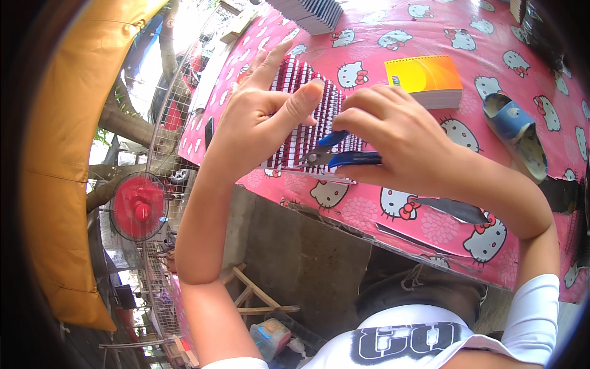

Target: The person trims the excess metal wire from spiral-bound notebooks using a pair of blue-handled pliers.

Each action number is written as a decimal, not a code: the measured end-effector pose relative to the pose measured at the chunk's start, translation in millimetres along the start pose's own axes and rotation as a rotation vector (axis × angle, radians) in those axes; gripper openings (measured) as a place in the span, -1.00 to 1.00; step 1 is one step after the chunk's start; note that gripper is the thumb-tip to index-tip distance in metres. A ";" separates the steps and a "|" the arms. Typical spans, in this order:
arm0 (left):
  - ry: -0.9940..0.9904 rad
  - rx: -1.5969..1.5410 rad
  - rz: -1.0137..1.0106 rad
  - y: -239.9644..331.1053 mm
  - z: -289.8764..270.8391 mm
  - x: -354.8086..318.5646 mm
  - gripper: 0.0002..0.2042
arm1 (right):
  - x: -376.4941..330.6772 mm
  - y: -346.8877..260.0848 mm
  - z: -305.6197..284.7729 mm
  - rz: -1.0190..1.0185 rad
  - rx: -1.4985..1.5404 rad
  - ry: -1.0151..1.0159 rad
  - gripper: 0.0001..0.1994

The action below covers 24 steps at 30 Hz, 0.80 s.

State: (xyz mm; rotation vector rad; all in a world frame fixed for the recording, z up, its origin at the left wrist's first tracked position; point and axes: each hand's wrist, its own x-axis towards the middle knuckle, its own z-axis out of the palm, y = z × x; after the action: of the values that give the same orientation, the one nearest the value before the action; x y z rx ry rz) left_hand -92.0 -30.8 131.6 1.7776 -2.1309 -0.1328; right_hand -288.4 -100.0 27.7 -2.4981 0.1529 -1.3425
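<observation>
A pair of blue-handled cutting pliers [344,160] is gripped in my right hand [402,138], its handles spread and its metal jaws pointing left. The jaws lie at the near part of a stack of spiral-bound notebooks [329,107], whose bound edges form dark red and white rows. Whether the jaws touch a wire is too small to tell. My left hand [255,117] rests over the left side of the stack with index finger and thumb stretched apart. It covers part of the rows, and its other fingers are partly hidden.
The pink patterned tablecloth [356,212] covers the table. A yellow-covered pile of notebooks [424,80] stands right of the stack, near a blue slipper [516,132]. Another pile [310,13] sits at the far edge. A red fan [140,206] is beyond the table at left.
</observation>
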 end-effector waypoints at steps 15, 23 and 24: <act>-0.095 0.091 0.006 9.7 -2.2 -0.9 -0.50 | -8.7 8.3 -6.7 0.256 0.354 -0.203 -0.61; -0.097 0.057 -0.009 10.0 -1.1 1.5 -0.49 | -0.9 19.0 3.6 0.482 0.722 -0.338 -0.60; -0.107 0.060 0.009 7.3 -1.3 1.1 -0.49 | 9.5 22.2 -3.5 0.625 0.720 -0.537 -0.54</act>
State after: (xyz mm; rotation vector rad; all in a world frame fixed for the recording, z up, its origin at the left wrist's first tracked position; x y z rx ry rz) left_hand -98.5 -30.2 135.3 1.8330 -2.2390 -0.1668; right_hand -285.0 -124.0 30.2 -1.8592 0.2470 -0.3523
